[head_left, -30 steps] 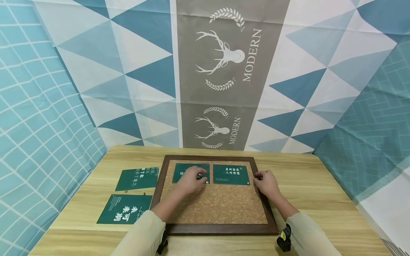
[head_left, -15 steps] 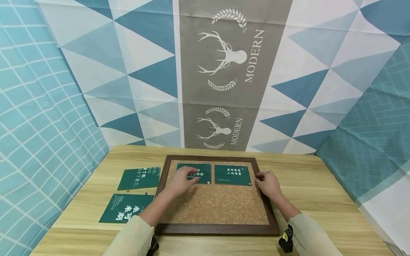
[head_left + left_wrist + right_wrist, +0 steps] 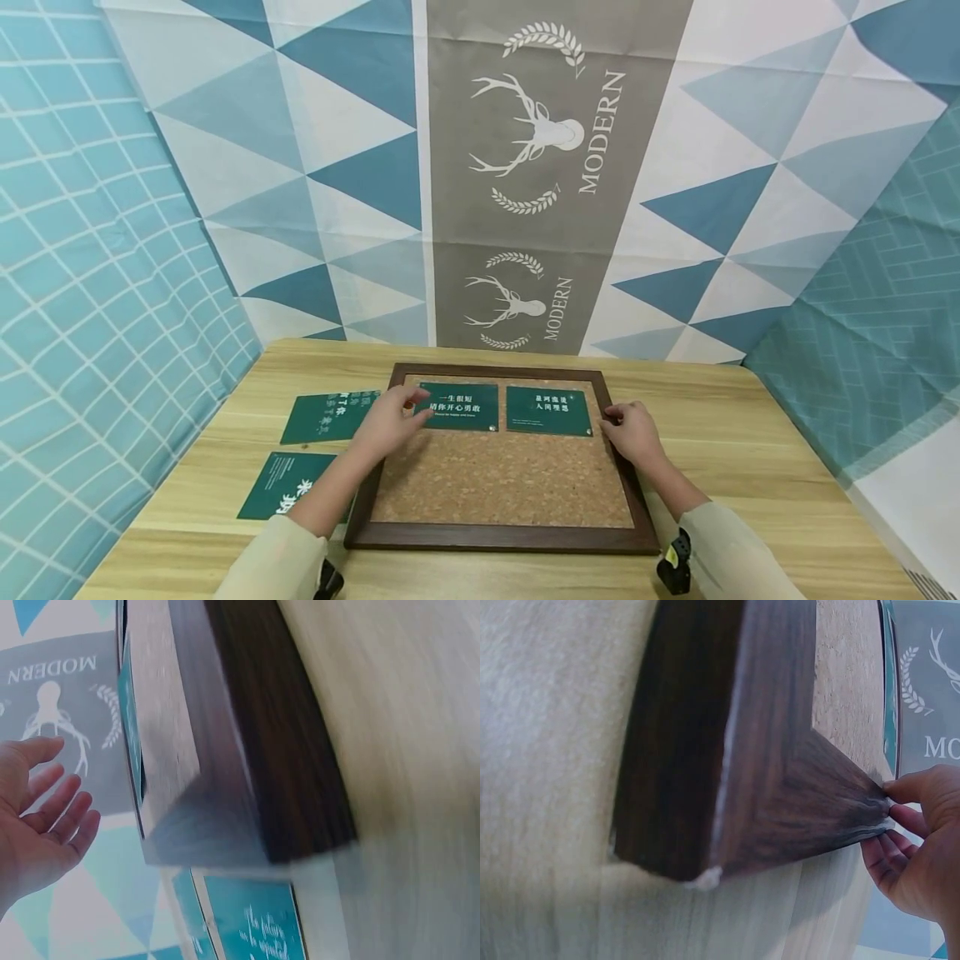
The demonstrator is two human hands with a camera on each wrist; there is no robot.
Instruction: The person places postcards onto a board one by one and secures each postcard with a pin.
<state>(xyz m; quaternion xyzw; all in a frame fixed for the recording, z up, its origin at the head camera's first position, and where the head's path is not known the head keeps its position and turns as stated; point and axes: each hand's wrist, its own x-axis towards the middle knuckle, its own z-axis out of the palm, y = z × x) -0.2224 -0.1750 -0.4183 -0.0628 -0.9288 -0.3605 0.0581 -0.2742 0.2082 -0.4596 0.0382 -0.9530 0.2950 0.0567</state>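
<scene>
A corkboard [image 3: 502, 483] with a dark brown wooden frame lies flat on the table. Two green cards with white lettering, a left one [image 3: 472, 422] and a right one [image 3: 551, 421], sit side by side along its top, each with a small shiny pin at its lower right corner. My left hand [image 3: 390, 421] hovers over the frame's left side, fingers loosely spread; in the left wrist view the hand [image 3: 45, 825] holds nothing. At the frame's right side, my right hand [image 3: 632, 432] grips the edge between thumb and fingers, as the right wrist view shows.
Left of the board, a loose green card [image 3: 315, 419] lies on the wooden table [image 3: 742, 467], with another green card [image 3: 266, 492] nearer, partly behind my left forearm. A patterned cloth backdrop [image 3: 360, 208] rises at the table's far edge.
My left hand has moved left, off the middle of the left card on the board, uncovering its lettering. The right hand stays on the frame. The view has shifted slightly.
</scene>
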